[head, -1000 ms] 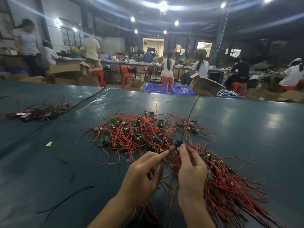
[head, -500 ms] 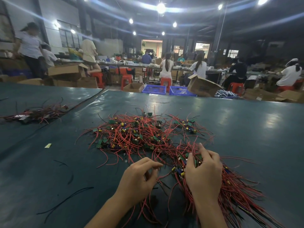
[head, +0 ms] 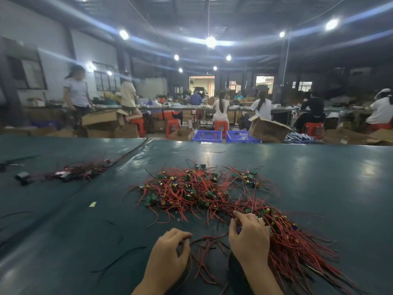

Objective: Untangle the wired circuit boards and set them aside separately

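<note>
Left hand point(head: 168, 254) sits low centre on the green table mat point(head: 319, 177), back of the hand up, fingers curled in, fingertips clamped on a few loose red leads point(head: 209, 239) that run across the gap toward the right hand point(head: 248, 238). Right hand is knuckles up, fingers bent down into the near edge of the second bundle point(head: 297, 248), gripping wires there. A small blue part shows under the index finger; can't tell whether it's a board or a capacitor. The second bundle lies right of both hands, its red wires roughly parallel and fanning toward the lower right corner, with boards and yellow-topped components at its upper end. The main tangled pile of wired circuit boards point(head: 191, 188) is farther out on the mat, centre frame, just beyond the hands and touching the top of the second bundle: small green boards, red leads in every direction, a few black leads. Neither hand touches that pile. Well apart at far left lies a smaller heap of dark red wiring point(head: 78, 172), with a dark block point(head: 22, 175) beside it. A yellow scrap point(head: 93, 204) and a stray black wire point(head: 119, 260) lie on the mat left of the hands. Past the table edge: 2 blue crates point(head: 207, 136), an open cardboard box point(head: 268, 129), red stools point(head: 221, 125), and people working at benches, blurred.
</note>
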A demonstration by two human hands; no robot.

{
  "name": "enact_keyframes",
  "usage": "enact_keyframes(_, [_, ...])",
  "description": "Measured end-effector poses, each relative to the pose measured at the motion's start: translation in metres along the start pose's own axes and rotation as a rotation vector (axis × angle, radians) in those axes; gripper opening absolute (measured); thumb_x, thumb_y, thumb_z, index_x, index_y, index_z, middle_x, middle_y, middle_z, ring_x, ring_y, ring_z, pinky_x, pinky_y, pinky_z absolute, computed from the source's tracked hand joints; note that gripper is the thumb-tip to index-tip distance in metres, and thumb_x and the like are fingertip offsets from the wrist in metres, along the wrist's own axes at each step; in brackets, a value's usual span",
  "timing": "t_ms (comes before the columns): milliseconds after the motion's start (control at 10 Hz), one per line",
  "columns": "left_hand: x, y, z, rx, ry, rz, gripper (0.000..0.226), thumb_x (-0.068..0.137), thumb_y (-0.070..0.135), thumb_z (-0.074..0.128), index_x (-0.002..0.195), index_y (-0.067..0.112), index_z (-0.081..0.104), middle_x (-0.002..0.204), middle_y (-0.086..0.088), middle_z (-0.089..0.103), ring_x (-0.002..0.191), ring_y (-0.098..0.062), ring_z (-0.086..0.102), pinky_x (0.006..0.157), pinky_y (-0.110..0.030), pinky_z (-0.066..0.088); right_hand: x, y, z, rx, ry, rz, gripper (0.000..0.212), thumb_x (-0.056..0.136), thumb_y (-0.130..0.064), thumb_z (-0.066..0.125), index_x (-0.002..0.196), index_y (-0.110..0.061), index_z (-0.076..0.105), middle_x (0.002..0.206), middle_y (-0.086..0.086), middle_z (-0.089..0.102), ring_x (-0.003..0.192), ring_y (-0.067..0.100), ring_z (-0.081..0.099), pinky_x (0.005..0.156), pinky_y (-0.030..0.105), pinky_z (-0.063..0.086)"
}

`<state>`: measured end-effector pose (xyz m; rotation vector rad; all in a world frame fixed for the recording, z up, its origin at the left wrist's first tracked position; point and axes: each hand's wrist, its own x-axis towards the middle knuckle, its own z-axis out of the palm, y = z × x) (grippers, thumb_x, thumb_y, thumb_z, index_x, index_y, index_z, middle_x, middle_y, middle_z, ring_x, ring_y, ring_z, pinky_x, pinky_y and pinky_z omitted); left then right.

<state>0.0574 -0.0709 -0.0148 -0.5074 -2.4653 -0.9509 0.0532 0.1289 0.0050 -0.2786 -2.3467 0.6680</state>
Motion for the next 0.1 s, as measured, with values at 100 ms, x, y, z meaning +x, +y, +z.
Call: enact_keyframes(100, [-0.0343,0.0003,-0.0223,0.017,0.030,-0.061,0.017,0.090,0.019,0.063,0.104,0.026,0.071,0.094,0.023,0.062,0.088,0.006,0.057,0.086,-0.022,0.048,-0.0102,-0.0059,-0.0105,0.037,0.031,0.012,0.030,0.087,-0.017,0.071,0.116,-0.012,0.073,0.099,0.006,0.073,0.098,0.031,0.065,0.090,0.044,0.045])
